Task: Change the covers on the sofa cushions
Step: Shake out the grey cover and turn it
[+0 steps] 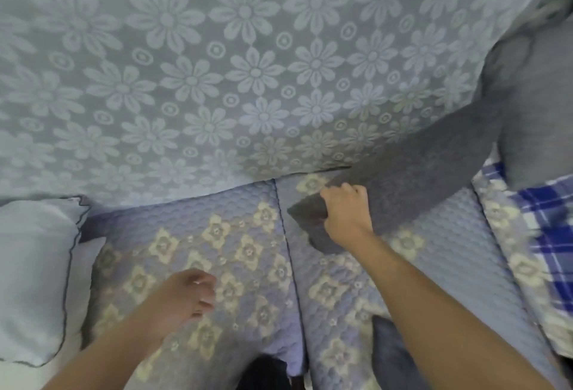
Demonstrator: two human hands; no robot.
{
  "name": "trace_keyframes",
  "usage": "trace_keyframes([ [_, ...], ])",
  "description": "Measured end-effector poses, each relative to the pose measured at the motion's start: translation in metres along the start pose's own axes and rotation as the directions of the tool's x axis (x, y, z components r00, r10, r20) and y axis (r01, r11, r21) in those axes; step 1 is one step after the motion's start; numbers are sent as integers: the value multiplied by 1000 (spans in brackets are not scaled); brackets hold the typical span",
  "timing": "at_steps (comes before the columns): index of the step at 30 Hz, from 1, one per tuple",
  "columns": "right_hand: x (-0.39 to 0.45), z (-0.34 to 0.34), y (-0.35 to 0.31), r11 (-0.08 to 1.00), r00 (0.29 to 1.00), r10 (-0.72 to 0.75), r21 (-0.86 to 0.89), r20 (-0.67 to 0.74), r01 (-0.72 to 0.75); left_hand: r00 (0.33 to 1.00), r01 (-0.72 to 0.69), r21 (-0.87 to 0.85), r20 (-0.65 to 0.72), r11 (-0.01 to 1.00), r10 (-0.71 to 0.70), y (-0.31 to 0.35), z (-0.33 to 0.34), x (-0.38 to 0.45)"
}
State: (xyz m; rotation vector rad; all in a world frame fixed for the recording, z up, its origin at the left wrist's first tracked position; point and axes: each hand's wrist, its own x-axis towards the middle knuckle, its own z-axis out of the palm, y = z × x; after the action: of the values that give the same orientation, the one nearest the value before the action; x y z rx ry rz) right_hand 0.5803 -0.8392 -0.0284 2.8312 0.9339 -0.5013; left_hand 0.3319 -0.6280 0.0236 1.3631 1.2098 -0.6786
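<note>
My right hand (345, 211) grips the corner of a plain grey cushion cover (428, 178) that stretches up to the right, over the quilted sofa seat (242, 244). The grey fabric runs up toward a grey bulk at the right edge. My left hand (186, 296) hovers low over the left seat cushion with loosely curled fingers and holds nothing. A pale blue cushion (34, 278) with dark piping lies at the left end of the seat.
A blue floral cover (217, 64) drapes over the sofa backrest across the whole upper view. A blue and white plaid cloth (545, 228) lies at the right end of the seat. A dark seam divides the two seat cushions.
</note>
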Motion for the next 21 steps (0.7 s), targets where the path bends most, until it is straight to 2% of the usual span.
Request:
trace_keyframes([
  [3, -57, -4, -15, 997, 999, 5, 71, 44, -8, 998, -25, -64, 52, 998, 28, -13, -5, -23],
  [5, -81, -23, -25, 985, 1000, -26, 171, -14, 28, 990, -62, -73, 122, 995, 70, -22, -14, -37],
  [7, -101, -55, -40, 949, 989, -59, 300, -133, 97, 970, -157, -47, 182, 987, 162, -30, -27, -42],
  [9, -128, -105, -70, 865, 972, -29, 482, -234, 142, 939, -299, 40, 191, 954, 286, -36, -49, -52],
  [10, -143, -133, -89, 774, 965, 11, 613, -261, 157, 915, -389, 121, 166, 913, 368, -40, -64, -55],
  [11, -159, -158, -104, 674, 964, 51, 721, -260, 159, 873, -487, 176, 135, 856, 469, -43, -80, -59],
  [13, -196, -202, -143, 505, 959, 133, 850, -251, 152, 713, -696, 226, 98, 682, 695, -53, -132, -72],
  [14, -211, -215, -163, 420, 948, 181, 892, -261, 165, 652, -749, 213, 72, 627, 755, -58, -163, -84],
  [17, -246, -232, -212, 115, 917, 272, 956, -292, 270, 558, -830, 39, 25, 557, 829, -70, -256, -132],
  [19, -252, -239, -241, -7, 928, 260, 960, -268, 280, 474, -880, 1, 43, 475, 879, -76, -307, -172],
  [21, -244, -246, -265, -30, 931, 300, 974, -207, 227, 409, -912, 53, 77, 406, 909, -81, -334, -200],
])
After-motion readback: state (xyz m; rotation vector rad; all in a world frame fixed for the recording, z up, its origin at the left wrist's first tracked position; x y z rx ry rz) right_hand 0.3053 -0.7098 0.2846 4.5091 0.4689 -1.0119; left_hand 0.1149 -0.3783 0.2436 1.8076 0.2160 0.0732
